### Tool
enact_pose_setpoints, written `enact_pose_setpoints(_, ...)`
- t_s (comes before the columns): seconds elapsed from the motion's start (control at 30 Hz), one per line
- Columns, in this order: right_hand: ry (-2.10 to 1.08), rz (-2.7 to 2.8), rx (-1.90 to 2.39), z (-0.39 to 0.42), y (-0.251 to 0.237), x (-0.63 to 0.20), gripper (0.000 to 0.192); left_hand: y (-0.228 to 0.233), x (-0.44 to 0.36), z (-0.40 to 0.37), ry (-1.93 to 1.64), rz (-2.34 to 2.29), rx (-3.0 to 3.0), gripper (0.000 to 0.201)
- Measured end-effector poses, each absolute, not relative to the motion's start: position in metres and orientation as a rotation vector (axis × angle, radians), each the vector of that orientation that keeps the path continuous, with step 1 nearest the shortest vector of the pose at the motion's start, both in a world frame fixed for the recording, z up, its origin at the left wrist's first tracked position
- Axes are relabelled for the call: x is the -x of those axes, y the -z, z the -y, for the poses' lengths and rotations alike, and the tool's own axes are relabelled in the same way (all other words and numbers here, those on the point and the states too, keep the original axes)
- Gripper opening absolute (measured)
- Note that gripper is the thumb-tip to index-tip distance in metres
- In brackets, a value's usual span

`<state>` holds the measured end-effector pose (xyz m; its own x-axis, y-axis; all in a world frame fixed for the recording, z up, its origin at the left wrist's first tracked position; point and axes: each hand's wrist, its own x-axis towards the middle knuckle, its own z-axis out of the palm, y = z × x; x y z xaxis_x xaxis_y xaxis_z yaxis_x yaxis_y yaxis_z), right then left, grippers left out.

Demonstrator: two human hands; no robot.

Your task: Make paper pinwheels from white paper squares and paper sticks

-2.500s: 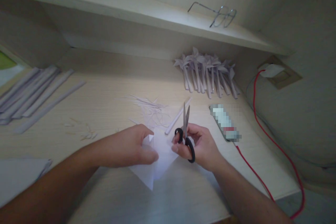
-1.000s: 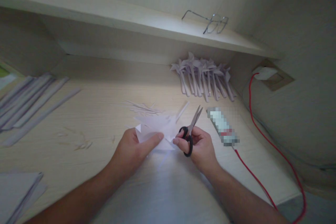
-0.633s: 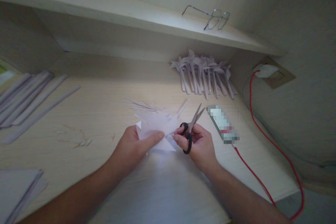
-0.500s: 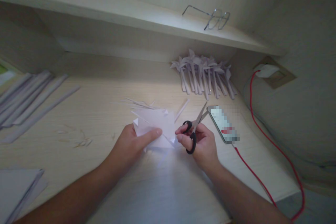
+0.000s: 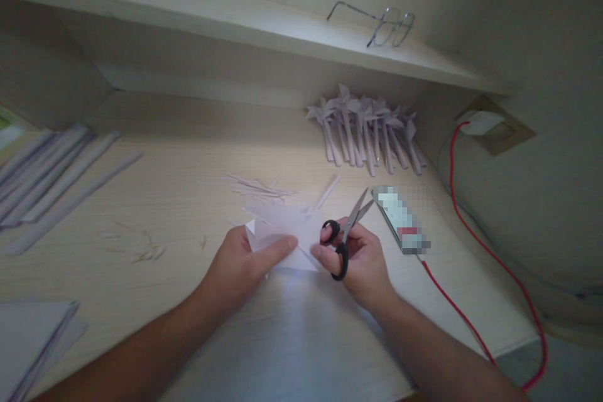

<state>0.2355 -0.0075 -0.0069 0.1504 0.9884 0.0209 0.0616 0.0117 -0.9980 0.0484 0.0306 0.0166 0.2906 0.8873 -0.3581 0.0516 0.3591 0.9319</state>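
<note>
A white piece of paper (image 5: 277,226) with slits cut into it is pinched in my left hand (image 5: 249,264), the thumb lying across its face. In my right hand (image 5: 362,264) are black-handled scissors (image 5: 351,224), with finger and thumb through the loops and the blades parted, pointing up and away from the paper. My right fingertips are close to the paper's right edge; whether they touch it I cannot tell. Just behind the paper lie thin paper strips (image 5: 257,186) and a short rolled paper stick (image 5: 327,191).
Several paper pinwheels (image 5: 362,125) stand at the back right. A phone (image 5: 400,220) on a red cable (image 5: 452,292) lies right of my hand. Rolled paper sticks (image 5: 56,169), paper scraps (image 5: 141,248) and a paper stack (image 5: 32,339) are at left. Glasses (image 5: 389,28) rest on the shelf.
The paper has shifted slightly right and down, and its upper edge now looks tilted and loose. The scissors have moved a little to the left, still with blades apart.
</note>
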Motion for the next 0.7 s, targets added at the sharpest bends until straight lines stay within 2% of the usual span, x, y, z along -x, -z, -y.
enact_pose_setpoints(0.7, -1.052, 1.178, 1.396, 0.0068, 0.0073, -0.2374, 0.017, -0.0118, -0.0412, -0.0386, -0.712, -1.162, -1.191, 0.021)
